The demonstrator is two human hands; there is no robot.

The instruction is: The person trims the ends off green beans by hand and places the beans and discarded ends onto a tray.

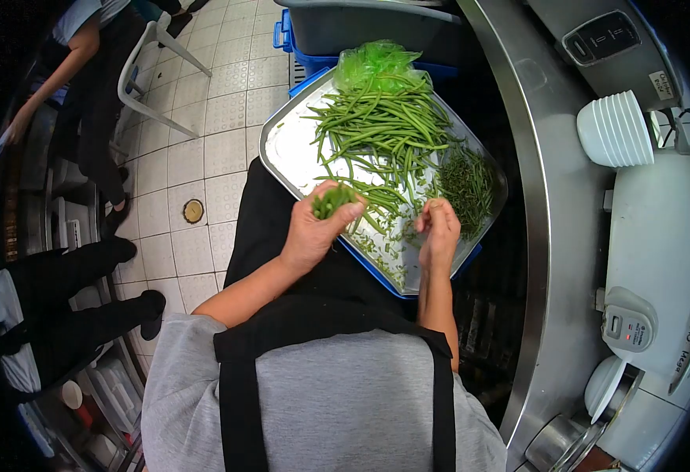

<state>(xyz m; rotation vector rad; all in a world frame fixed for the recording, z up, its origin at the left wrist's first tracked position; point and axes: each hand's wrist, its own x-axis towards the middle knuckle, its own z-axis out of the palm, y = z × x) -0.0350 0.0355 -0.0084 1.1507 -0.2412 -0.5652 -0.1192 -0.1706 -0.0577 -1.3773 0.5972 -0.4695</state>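
My left hand (311,226) is wrapped around a small bunch of green beans (331,201), above the near left side of a metal tray (280,135). To its right, my right hand (439,226) is closed, thumb and fingertips pressed together; anything between them is too small to make out. A large pile of long green beans (388,118) covers the far half of the tray. Short trimmed bean ends (384,256) lie scattered on the near part. Along the tray's right side sits a heap of thin, darker green pieces (467,189).
A crumpled green plastic bag (376,64) lies at the tray's far edge, before a grey bin (384,27). On the right runs a steel counter (549,236) with stacked white bowls (614,130). Two people (97,86) stand at left, near a white chair (152,79).
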